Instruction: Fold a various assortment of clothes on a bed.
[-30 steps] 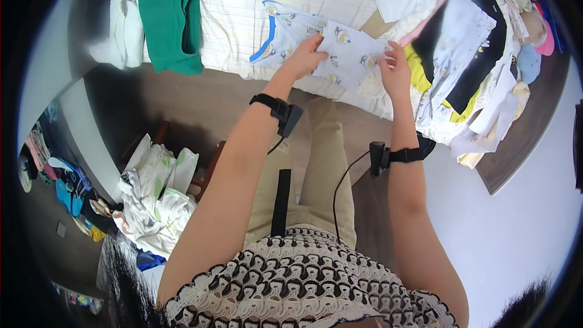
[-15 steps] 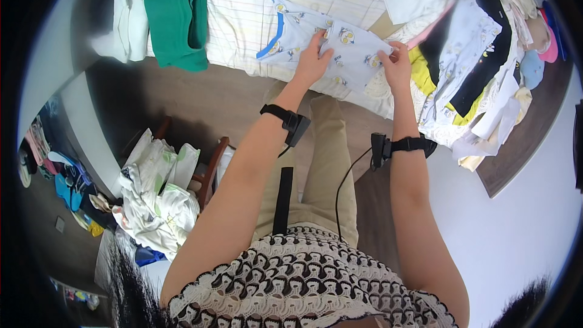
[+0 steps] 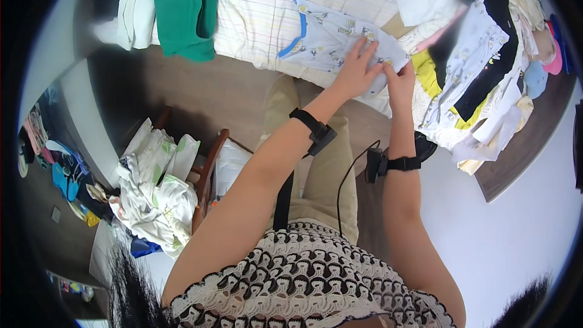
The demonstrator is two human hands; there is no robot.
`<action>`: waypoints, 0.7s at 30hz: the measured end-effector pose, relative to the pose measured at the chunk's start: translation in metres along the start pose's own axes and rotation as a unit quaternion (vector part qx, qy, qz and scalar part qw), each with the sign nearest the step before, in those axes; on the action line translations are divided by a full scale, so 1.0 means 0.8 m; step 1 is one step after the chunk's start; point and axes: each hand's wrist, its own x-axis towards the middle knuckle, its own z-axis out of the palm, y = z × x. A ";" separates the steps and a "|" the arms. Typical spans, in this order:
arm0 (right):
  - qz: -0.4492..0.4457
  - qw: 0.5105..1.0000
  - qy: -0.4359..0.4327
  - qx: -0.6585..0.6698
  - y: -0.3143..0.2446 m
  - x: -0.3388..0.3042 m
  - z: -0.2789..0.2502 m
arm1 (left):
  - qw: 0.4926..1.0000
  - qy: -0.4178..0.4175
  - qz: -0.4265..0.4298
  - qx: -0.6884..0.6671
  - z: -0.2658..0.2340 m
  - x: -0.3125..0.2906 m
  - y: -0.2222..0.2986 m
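Observation:
A light blue printed child's garment [image 3: 328, 33] with a bright blue trimmed edge lies folded at the near edge of the bed [image 3: 249, 18]. My left hand [image 3: 354, 76] rests on its right part, fingers spread over the cloth. With thumb and fingers closed together, my right hand [image 3: 401, 88] grips the garment's right end. That hand and the left fingers partly hide this end. The two hands are almost touching.
Right of the garment lies a loose heap with a yellow cloth [image 3: 427, 74], black clothing [image 3: 483, 94] and pale printed pants [image 3: 464, 54]. Folded green cloth [image 3: 185, 15] and white cloth [image 3: 135, 12] lie at the left. Below left, white cloths [image 3: 155, 194] cover a wooden chair [image 3: 209, 167].
My left hand has slid right along the garment, close to my right hand. The fingers have spread out on the cloth. The whole view has shifted slightly.

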 end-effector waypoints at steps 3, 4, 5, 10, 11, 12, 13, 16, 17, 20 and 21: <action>-0.025 0.999 0.013 -0.039 0.008 -0.008 -0.003 | 1.000 -0.007 0.025 -0.014 -0.007 -0.002 0.009; -0.026 0.999 0.015 -0.041 0.010 -0.008 -0.008 | 0.999 0.011 0.021 -0.030 -0.014 -0.003 0.008; -0.022 0.996 0.022 -0.081 0.010 -0.008 -0.015 | 0.998 0.029 0.018 -0.046 -0.020 -0.004 0.006; -0.117 0.930 0.144 -0.319 0.014 0.005 -0.048 | 0.990 0.116 -0.075 -0.030 -0.043 0.025 -0.014; -0.144 0.927 0.136 -0.317 0.011 0.011 -0.050 | 0.992 0.108 -0.058 -0.009 -0.045 0.032 -0.013; -0.170 0.925 0.126 -0.315 0.003 0.015 -0.045 | 0.994 0.101 -0.042 0.014 -0.046 0.035 -0.013; -0.149 0.944 0.092 -0.279 -0.005 0.018 -0.035 | 0.994 0.098 -0.043 0.011 -0.043 0.039 -0.014; -0.010 0.979 0.024 -0.202 -0.011 0.018 0.002 | 0.995 0.027 -0.072 0.057 -0.027 0.047 -0.009; -0.010 0.979 0.026 -0.202 -0.012 0.017 0.012 | 0.998 0.035 -0.058 0.019 -0.018 0.041 -0.002; 0.032 0.993 0.001 -0.116 -0.006 0.009 0.020 | 0.999 0.007 0.022 -0.025 0.001 0.009 0.026; 0.033 0.999 0.016 -0.040 -0.001 0.008 0.013 | 0.995 -0.024 0.091 -0.033 0.004 0.001 0.036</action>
